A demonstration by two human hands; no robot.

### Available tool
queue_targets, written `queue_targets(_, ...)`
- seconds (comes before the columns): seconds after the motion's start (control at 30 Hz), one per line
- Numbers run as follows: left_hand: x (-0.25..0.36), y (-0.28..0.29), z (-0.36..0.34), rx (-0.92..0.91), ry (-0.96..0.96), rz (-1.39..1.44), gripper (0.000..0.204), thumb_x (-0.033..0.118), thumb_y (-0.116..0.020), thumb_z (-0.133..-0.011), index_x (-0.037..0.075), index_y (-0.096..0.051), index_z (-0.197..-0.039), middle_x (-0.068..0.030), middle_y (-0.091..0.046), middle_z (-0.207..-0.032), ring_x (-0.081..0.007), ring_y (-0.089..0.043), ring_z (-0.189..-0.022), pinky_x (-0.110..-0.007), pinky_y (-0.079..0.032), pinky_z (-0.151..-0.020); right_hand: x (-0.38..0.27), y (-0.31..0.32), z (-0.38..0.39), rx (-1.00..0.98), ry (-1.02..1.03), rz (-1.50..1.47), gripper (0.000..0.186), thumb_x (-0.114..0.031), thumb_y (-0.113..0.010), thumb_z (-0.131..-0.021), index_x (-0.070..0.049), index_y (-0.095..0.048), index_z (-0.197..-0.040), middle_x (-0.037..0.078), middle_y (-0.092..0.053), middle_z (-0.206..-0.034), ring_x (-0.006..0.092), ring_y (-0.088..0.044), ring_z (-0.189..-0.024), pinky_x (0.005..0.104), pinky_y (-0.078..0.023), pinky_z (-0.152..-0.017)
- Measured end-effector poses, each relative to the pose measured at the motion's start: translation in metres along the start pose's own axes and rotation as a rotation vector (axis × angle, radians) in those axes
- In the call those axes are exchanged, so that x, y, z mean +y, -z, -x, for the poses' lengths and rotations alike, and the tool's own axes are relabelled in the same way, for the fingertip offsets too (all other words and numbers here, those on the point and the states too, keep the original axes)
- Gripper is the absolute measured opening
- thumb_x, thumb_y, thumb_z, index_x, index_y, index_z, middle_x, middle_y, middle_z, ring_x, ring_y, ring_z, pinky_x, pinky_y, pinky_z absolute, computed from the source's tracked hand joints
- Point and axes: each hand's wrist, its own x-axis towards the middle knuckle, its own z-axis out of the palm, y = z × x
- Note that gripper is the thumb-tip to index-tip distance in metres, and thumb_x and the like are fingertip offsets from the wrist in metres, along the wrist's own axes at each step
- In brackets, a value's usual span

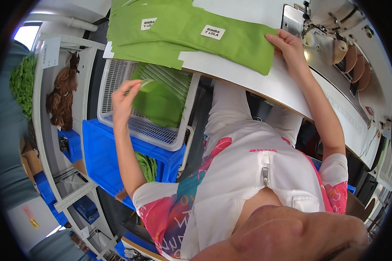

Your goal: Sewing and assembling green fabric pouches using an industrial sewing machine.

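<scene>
My right hand (287,50) pinches the right end of a green fabric strip (244,48) lying on the white worktable (263,87), at the top of a loose pile of green fabric pieces (130,17) with white printed labels. My left hand (124,100) is raised over a white plastic basket (178,137), its thumb and forefinger closed on a small green piece (146,87) with a pale edge; exactly what that piece is I cannot tell. More green cut pieces (159,108) lie in the basket under my left hand.
A sewing machine (335,26) stands at the upper right beside the table. A blue crate (104,152) with green fabric sits below the basket. At left are metal shelves (43,143) holding blue bins, a brown fabric bundle (63,95) and a green fabric bundle (21,82).
</scene>
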Motion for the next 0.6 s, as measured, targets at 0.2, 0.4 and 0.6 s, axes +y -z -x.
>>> queue_targets(0.2,0.13,-0.057,0.011,-0.071,-0.389,-0.068,0.012,-0.004,-0.069,-0.075,0.001,-0.066,-0.086,-0.0055,-0.059,-0.079,-0.0145,-0.056,-0.073,-0.025,-0.045,-0.066,-0.049,-0.026,0.03,-0.209,0.281,0.091,0.019,-0.018,-0.061,-0.09,0.0,-0.064,-0.098,-0.002,-0.064,-0.084,0.0033,-0.055,-0.08,0.0196,-0.043,-0.076)
queue_targets(0.4,0.191,-0.111,-0.014,0.011,-0.91,-0.471,0.011,0.002,-0.071,-0.077,0.004,-0.066,-0.086,-0.0068,-0.064,-0.087,-0.0186,-0.059,-0.082,-0.027,-0.046,-0.069,-0.113,-0.002,0.073,-0.665,0.171,0.128,0.017,-0.015,-0.06,-0.086,0.0,-0.063,-0.093,-0.003,-0.06,-0.079,0.0031,-0.05,-0.072,0.019,-0.038,-0.065)
queue_targets(0.6,0.195,-0.161,-0.004,-0.384,-0.284,0.303,0.01,0.006,-0.068,-0.084,0.002,-0.064,-0.093,-0.0044,-0.068,-0.083,-0.0067,-0.059,-0.072,-0.02,-0.044,-0.068,-0.118,0.04,0.094,-0.376,0.218,0.368,0.021,-0.018,-0.058,-0.089,0.001,-0.064,-0.086,-0.005,-0.055,-0.065,0.0001,-0.045,-0.059,0.0193,-0.034,-0.053)
